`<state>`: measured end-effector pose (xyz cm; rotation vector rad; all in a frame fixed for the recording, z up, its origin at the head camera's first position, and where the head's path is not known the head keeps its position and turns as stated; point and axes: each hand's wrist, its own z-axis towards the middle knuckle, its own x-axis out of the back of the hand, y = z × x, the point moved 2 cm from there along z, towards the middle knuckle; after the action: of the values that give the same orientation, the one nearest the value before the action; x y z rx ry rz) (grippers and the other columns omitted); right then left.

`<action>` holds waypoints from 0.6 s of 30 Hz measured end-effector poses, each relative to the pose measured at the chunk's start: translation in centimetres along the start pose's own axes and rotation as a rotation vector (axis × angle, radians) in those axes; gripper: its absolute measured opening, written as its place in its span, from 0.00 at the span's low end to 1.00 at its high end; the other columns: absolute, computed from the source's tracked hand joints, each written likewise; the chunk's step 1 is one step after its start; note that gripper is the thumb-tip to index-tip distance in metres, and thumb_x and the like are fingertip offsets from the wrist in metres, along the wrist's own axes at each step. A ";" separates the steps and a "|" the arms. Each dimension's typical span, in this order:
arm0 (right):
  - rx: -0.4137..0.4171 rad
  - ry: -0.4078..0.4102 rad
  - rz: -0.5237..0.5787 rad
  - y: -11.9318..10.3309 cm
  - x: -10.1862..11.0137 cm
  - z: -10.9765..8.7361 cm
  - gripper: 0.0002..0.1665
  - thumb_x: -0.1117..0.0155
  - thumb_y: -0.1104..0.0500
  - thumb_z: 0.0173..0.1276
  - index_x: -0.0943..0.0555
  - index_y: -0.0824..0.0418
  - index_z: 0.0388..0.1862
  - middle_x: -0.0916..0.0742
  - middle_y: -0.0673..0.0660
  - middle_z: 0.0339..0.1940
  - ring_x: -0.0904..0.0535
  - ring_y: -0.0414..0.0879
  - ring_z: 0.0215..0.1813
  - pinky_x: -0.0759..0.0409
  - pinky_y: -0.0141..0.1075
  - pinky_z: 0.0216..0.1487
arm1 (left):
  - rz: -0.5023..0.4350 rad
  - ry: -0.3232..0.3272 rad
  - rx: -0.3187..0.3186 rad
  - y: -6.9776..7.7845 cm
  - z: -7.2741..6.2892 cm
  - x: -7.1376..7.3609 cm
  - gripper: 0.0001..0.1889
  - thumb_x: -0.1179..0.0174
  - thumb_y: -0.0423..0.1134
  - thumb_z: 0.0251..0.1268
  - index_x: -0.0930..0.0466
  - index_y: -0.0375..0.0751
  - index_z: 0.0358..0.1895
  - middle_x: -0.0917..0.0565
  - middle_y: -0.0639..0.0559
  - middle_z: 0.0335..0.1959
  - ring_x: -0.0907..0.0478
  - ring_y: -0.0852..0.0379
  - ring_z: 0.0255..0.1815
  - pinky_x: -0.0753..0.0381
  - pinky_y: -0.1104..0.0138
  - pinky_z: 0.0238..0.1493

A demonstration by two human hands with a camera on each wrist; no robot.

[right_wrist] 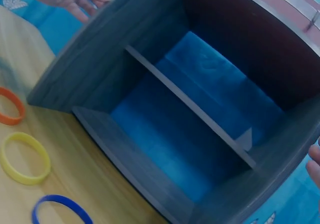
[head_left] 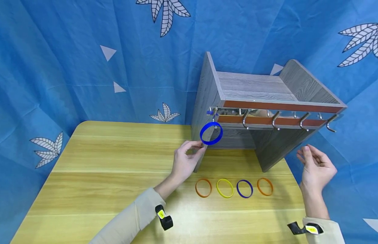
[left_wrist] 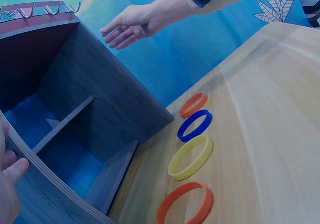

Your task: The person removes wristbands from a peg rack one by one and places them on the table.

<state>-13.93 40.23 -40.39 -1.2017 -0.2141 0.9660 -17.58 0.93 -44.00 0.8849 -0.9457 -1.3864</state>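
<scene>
My left hand [head_left: 187,159] is at the front edge of the grey wooden shelf unit's left side panel [head_left: 204,101]. Its fingertips appear to touch that edge, just below a blue wristband [head_left: 211,143] at the leftmost hook; whether they also touch the band is unclear. My right hand [head_left: 318,167] hovers off the unit's right side, fingers loosely bent and holding nothing. In a row on the table lie an orange wristband [head_left: 196,188], a yellow wristband [head_left: 217,189], a dark blue wristband [head_left: 238,189] and another orange wristband [head_left: 272,188].
A metal rail with several hooks [head_left: 275,121] crosses the unit's front. The wooden table [head_left: 116,189] reaches far to the left, and a blue curtain [head_left: 85,67] with leaf prints hangs behind. Inside the unit is a horizontal board [right_wrist: 190,104].
</scene>
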 end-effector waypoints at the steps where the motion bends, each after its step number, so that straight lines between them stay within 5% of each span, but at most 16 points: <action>1: -0.002 0.001 -0.012 0.1 0.0 0.3 0.21 0.24 0.66 0.65 0.16 0.81 0.51 0.06 0.55 0.32 0.07 0.42 0.33 0.07 0.30 0.40 | -0.002 0.001 0.000 0.0 0.0 0.0 0.12 0.30 0.31 0.68 0.13 0.35 0.53 0.12 0.40 0.50 0.12 0.43 0.50 0.06 0.70 0.46; 18: 0.024 0.008 -0.006 0.6 -1.3 1.9 0.21 0.21 0.66 0.62 0.14 0.80 0.49 0.08 0.53 0.31 0.10 0.40 0.30 0.08 0.29 0.37 | -0.004 0.007 0.008 0.1 0.0 -0.1 0.12 0.29 0.30 0.68 0.13 0.35 0.53 0.12 0.40 0.49 0.12 0.43 0.50 0.06 0.70 0.46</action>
<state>-16.14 40.61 -39.72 -1.1821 -0.1995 0.9561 -17.53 1.00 -43.95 0.8982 -0.9452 -1.3832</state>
